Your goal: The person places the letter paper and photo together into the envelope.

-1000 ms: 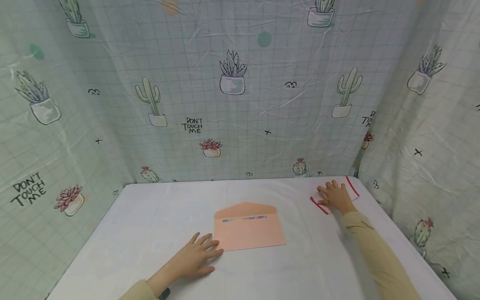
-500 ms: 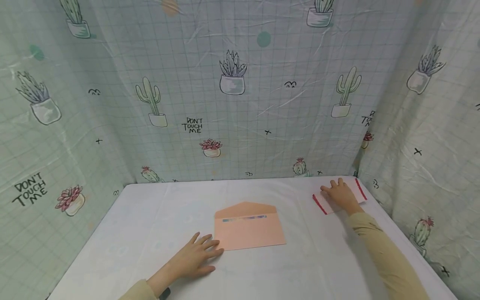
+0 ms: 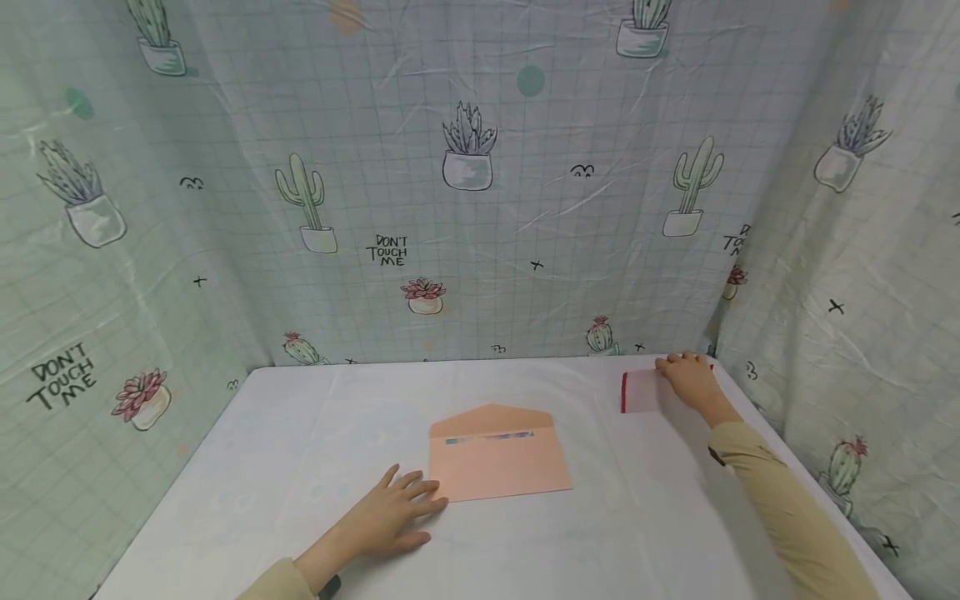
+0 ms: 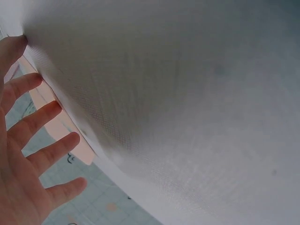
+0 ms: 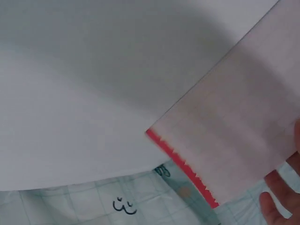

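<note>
A peach envelope (image 3: 498, 467) lies in the middle of the table with its pointed flap open and facing away. A narrow blue-purple strip (image 3: 489, 437) shows just below the fold. My left hand (image 3: 390, 512) rests with spread fingers at its lower left corner, fingertips touching it. At the far right, my right hand (image 3: 692, 385) grips the far edge of a pale pink sheet (image 3: 637, 392) with red ends; its kind is unclear. In the right wrist view, one jagged red end (image 5: 183, 168) shows, and fingers (image 5: 279, 187) reach past the sheet's edge. The hand covers much of the sheet.
A white-covered table (image 3: 322, 433) carries both paper items. A curtain (image 3: 480, 217) printed with cacti hangs along the back and both sides. The table's right edge runs close to my right forearm.
The pale pink sheet has turned so its sides lie nearly square to the table's back edge. My right hand has shifted slightly right, its fingers curling over the far edge. The left hand and envelope stay put.
</note>
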`<state>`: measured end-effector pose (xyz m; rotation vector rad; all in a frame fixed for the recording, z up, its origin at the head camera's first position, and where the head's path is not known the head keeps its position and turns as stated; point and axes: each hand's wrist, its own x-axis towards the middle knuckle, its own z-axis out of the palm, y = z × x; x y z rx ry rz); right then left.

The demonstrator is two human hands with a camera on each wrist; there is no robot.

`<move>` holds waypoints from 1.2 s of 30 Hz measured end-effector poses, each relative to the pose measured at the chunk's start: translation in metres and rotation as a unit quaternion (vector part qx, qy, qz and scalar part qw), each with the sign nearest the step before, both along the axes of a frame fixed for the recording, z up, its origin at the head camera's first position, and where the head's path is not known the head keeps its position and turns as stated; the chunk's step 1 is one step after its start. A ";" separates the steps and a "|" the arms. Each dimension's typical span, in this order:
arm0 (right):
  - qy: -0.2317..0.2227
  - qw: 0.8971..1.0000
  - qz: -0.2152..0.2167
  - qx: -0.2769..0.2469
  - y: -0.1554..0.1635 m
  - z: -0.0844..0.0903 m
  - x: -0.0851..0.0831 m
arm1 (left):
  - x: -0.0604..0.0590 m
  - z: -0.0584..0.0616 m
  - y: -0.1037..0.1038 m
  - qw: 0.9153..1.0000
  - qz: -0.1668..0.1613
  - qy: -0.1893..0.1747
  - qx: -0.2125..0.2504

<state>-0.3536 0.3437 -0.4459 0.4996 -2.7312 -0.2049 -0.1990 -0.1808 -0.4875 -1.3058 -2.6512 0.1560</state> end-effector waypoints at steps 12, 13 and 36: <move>-0.040 0.982 0.042 -0.180 -0.024 0.026 0.011 | 0.004 0.000 -0.003 1.000 -0.003 -0.003 0.003; -0.058 0.977 0.041 -0.203 -0.027 0.028 0.012 | 0.005 0.000 -0.004 1.000 -0.003 -0.003 0.003; -0.298 0.772 0.013 -0.561 -0.047 0.026 0.032 | 0.007 -0.005 -0.008 1.000 -0.001 -0.014 0.002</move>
